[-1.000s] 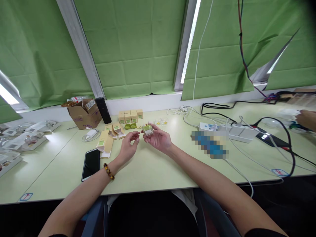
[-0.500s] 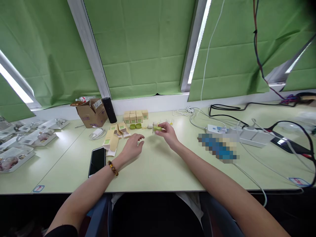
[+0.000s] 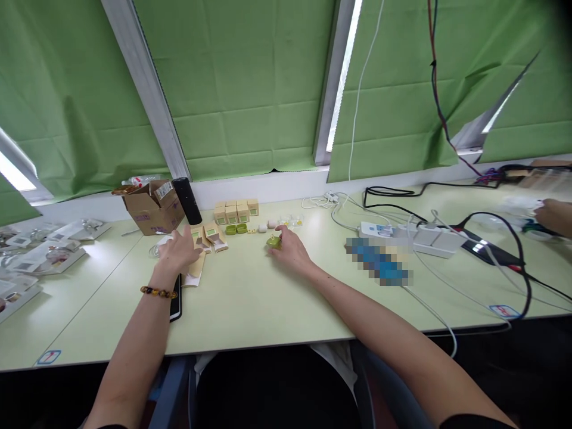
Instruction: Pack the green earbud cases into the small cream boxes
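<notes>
My right hand (image 3: 292, 250) is closed on a small green piece (image 3: 273, 242) just over the tabletop; its exact kind is too small to make out. My left hand (image 3: 179, 251) hovers with fingers apart over the opened paper cartons (image 3: 195, 268) and the phone (image 3: 177, 305). Behind the hands stands a group of small beige boxes (image 3: 231, 213). In front of those lie two green case-like pieces (image 3: 236, 229), tiny yellow bits (image 3: 251, 230), white cylinders (image 3: 263, 228) and clear parts with yellow (image 3: 292, 220).
At the back left stand a cardboard box (image 3: 154, 208) and a black cylinder (image 3: 187, 201). White trays (image 3: 53, 256) hold glass bottles at far left. On the right are power strips (image 3: 429, 239), cables and a blurred-out blue object (image 3: 379, 262). Another person's hand (image 3: 554, 214) is at the right edge.
My left hand has moved left and forward, over the cartons and phone. The right hand has lowered the green piece towards the table. A co-worker's hand now shows at right, and the view has shifted.
</notes>
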Tool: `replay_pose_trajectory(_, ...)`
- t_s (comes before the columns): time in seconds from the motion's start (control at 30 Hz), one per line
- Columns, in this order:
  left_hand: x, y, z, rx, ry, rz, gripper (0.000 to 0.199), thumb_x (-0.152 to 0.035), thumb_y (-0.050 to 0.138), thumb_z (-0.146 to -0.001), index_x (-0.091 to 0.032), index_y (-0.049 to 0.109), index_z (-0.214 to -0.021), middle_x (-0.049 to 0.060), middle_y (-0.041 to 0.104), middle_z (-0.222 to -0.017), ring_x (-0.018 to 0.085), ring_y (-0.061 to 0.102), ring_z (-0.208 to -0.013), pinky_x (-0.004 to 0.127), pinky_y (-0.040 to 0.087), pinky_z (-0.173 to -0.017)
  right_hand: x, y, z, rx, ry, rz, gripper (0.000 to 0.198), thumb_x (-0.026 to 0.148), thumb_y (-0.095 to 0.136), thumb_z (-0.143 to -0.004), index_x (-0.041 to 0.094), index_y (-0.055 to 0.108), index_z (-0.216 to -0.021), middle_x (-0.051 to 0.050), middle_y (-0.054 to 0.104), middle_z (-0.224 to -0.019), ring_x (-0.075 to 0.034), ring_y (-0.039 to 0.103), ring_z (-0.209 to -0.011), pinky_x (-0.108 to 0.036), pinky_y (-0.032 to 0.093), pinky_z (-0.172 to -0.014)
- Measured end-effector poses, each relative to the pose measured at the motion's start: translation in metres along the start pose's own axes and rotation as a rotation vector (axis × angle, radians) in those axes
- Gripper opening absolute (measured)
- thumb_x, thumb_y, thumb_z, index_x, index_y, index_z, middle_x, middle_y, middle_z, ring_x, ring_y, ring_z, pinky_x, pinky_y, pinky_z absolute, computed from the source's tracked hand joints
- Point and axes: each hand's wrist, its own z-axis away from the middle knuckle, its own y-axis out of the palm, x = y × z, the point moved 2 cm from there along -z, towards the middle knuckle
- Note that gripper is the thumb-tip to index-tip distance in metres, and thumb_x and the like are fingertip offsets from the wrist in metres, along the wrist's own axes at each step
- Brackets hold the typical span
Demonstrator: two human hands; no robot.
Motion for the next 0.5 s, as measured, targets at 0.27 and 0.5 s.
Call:
replay_pose_trajectory(0.27, -0.007, 0.002, -0.002, 0.107, 0.025, -0.040, 0.063, -0.031, 0.061, -0.081, -0.016, 0.038, -0.138, 0.028, 0.051, -0.132, 0.048, 0.065, -0.114, 0.058, 0.053, -0.086, 0.010, -0.010, 0.003, 0.054, 0.030, 0.014, 0.092, 0.047, 0.090, -0.066, 0.025, 0.045, -0.143, -0.014, 0.055, -0.124, -0.028, 0.064, -0.092, -0.040, 0.051, -0.076)
replay_pose_trajectory(0.5, -0.011, -0.023, 0.020, -0.020, 0.181, 0.107, 0.055, -0.036, 0.057, -0.085, -0.021, 0.040, -0.135, 0.020, 0.055, -0.125, 0.041, 0.065, -0.109, 0.053, 0.053, -0.089, 0.017, -0.043, -0.005, -0.363, -0.111, -0.385, 0.032, 0.045, 0.058, -0.096, 0.024, 0.056, -0.120, -0.009, 0.059, -0.113, -0.023, 0.060, -0.093, -0.037, 0.051, -0.077)
